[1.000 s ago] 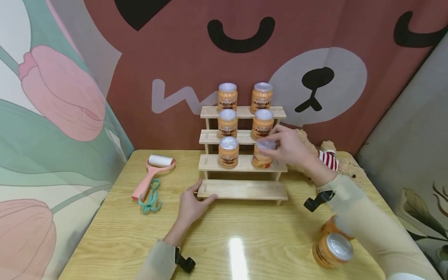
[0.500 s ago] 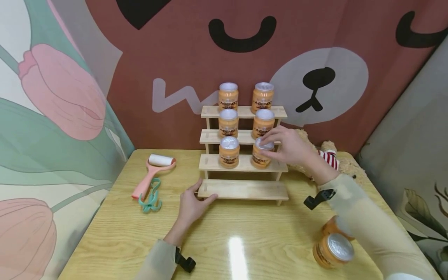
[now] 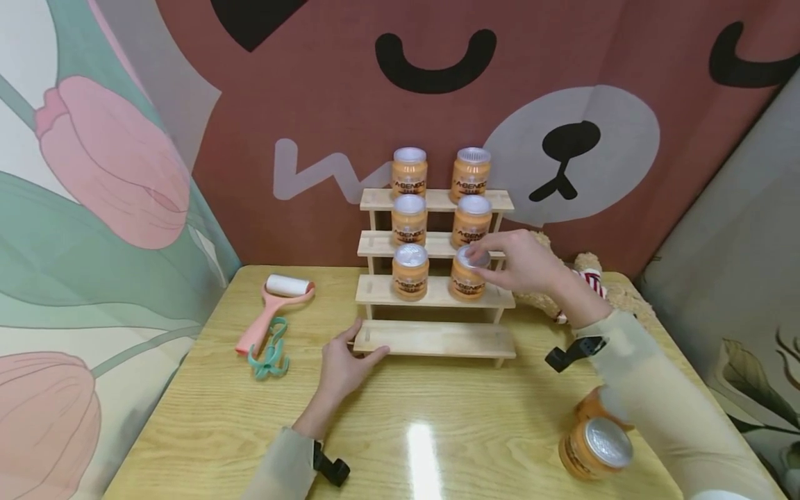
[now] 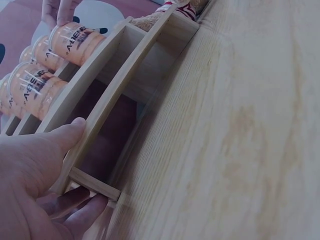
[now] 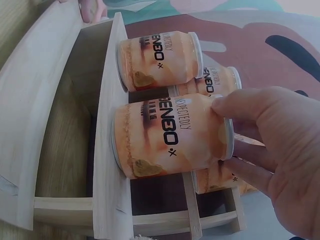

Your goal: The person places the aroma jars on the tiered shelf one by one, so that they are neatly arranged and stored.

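A four-tier wooden display shelf (image 3: 437,338) stands on the table. My left hand (image 3: 342,371) grips the left end of its lowest step, thumb on top and fingers beneath, as the left wrist view shows. Orange-labelled jars with silvery lids stand upright in pairs on the three upper steps. My right hand (image 3: 523,262) holds the right jar (image 3: 467,283) of the second step from the bottom by its top, thumb at the rim and fingers around the far side. That jar (image 5: 170,135) rests on the step with its lettering facing front. Left of it stands a matching jar (image 3: 410,274).
Two more jars (image 3: 587,451) stand at the front right of the table, one partly behind my right sleeve. A pink-handled lint roller (image 3: 275,309) and a green hook (image 3: 270,357) lie at the left. A plush bear (image 3: 625,295) lies behind my right forearm.
The jar under my right hand has turned so its lettering faces front. My right fingers have shifted slightly on its lid. The left hand stays on the shelf's lowest step.
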A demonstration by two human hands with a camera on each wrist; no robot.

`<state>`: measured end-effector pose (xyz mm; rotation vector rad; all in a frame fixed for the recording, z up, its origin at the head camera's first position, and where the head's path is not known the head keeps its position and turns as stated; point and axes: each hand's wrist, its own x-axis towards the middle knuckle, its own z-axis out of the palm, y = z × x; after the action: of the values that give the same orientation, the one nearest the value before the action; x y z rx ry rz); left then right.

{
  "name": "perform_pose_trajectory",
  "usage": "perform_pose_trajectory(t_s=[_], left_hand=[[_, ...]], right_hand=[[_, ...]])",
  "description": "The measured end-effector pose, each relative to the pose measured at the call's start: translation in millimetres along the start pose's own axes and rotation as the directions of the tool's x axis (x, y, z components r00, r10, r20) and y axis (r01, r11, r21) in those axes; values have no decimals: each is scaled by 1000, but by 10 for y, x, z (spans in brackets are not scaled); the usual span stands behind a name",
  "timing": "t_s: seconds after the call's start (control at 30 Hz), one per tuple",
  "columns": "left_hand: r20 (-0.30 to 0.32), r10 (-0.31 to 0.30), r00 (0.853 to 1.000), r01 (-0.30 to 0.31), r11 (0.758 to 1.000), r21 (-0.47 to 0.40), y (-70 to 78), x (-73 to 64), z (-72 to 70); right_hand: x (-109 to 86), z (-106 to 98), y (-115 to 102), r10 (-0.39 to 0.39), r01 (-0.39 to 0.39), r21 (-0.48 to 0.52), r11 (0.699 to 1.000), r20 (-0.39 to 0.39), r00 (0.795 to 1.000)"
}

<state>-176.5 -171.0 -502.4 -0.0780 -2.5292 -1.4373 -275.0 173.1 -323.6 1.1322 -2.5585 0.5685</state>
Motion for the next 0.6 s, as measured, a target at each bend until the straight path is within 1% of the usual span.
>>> perform_pose_trajectory(t_s=[0.23, 0.47, 0.6], left_hand=[[-5, 9, 1000, -9, 1000, -7, -7, -3, 9], [-7, 4, 1000, -4, 1000, -2, -4, -3, 11], [-11, 0, 1000, 0, 1000, 11, -2, -7, 3]], right_hand=[[1, 40, 5, 2, -2, -12, 1000, -50, 999], [-29, 37, 27, 2, -3, -8, 1000, -75, 997], [-89, -36, 32, -27, 27, 0, 1000, -143, 989]])
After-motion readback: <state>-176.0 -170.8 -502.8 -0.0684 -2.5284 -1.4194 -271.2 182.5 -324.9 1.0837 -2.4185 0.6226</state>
